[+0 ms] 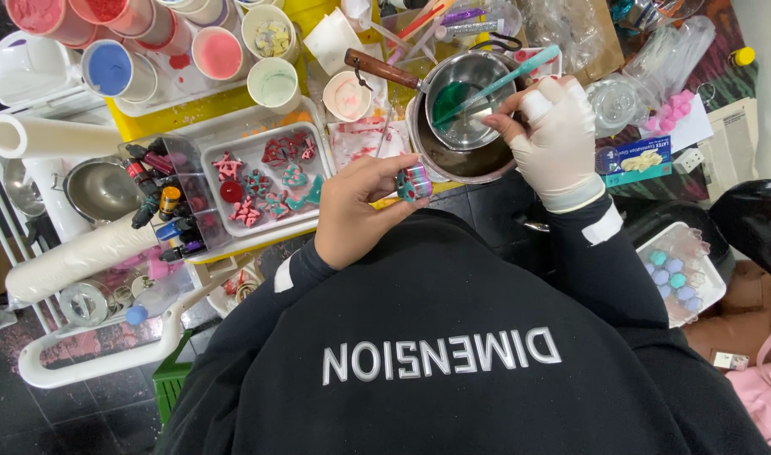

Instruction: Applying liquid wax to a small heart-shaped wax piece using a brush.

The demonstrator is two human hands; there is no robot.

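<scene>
Pinching small striped teal-pink piece between my bare left hand fingertips, just below dark pan rim. My gloved right hand closed round teal stirring stick, tip dipped in green liquid inside steel pot nested in larger pan. White tray of moulded shapes at left.

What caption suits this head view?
Gloved right hand stirs green liquid with a stick; bare left hand holds a small striped piece.
</scene>
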